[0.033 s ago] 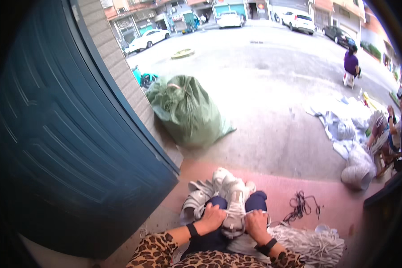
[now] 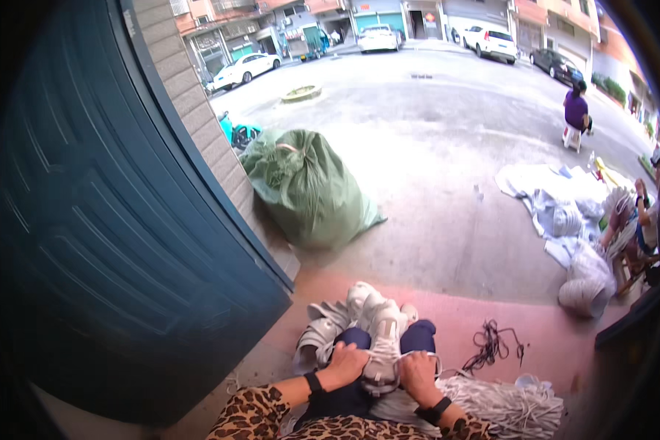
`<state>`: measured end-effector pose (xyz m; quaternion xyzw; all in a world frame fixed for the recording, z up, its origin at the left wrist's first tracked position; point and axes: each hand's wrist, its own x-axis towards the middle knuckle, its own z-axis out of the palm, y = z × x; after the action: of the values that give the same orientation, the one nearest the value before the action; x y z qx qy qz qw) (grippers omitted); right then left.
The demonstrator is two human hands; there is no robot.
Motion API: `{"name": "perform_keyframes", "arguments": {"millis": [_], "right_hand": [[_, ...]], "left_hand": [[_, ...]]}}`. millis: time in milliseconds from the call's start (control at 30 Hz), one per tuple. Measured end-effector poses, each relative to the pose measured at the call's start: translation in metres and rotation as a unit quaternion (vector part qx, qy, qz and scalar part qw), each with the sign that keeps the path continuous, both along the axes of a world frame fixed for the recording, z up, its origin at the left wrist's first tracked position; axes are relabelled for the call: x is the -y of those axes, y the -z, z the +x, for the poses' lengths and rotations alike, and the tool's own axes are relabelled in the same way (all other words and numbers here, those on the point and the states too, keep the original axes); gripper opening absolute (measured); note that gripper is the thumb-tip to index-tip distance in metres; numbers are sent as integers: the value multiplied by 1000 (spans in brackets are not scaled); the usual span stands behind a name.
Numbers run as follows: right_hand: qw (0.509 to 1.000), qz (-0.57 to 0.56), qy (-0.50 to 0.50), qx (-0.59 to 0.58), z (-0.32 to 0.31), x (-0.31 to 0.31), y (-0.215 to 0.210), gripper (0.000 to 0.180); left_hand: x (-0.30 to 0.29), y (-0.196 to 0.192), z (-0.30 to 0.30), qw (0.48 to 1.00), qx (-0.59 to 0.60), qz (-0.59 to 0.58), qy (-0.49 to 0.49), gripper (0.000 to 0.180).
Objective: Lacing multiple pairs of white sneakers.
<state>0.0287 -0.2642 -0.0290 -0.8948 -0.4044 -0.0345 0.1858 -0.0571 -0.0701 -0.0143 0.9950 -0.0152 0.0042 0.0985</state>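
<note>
A pale sneaker point(image 2: 383, 339) rests between my thighs, with its laces threaded through the front. My left hand point(image 2: 345, 365) is closed on one end of a white shoelace point(image 2: 372, 354) at the shoe's left side. On the other side, my right hand point(image 2: 418, 375) is closed around the lace too, its fingers curled. The lace runs out sideways from the shoe to both hands. More pale shoes point(image 2: 323, 326) lie heaped just beyond and to the left of my knees. A thick bundle of white laces point(image 2: 506, 407) spreads beside my right forearm.
A dark blue door point(image 2: 139, 242) stands at my left. Ahead sits a full green sack point(image 2: 315, 191). Black cord point(image 2: 491, 345) lies tangled on the pink floor. At the right, a person point(image 2: 644, 213) sits near white sheeting point(image 2: 550, 191); another person point(image 2: 576, 110) sits on a stool farther off.
The view has tipped up a little, so the sack and street appear slightly lower. Both hands keep nearly the same hold on the lace.
</note>
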Motion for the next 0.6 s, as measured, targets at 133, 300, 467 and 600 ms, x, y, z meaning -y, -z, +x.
{"name": "perform_keyframes", "arguments": {"millis": [133, 300, 467, 600], "right_hand": [[999, 45, -25, -8, -7, -3, -20, 25], [992, 81, -98, -21, 3, -14, -14, 14], [984, 18, -173, 27, 16, -11, -17, 12], [972, -26, -220, 76, 19, -14, -19, 11]], "left_hand": [[14, -14, -15, 991, 46, -2, -122, 22], [12, 1, -19, 991, 83, 69, -83, 23], [-1, 29, -7, 986, 43, -114, -117, 14], [11, -11, 5, 989, 116, -52, -81, 14]]}}
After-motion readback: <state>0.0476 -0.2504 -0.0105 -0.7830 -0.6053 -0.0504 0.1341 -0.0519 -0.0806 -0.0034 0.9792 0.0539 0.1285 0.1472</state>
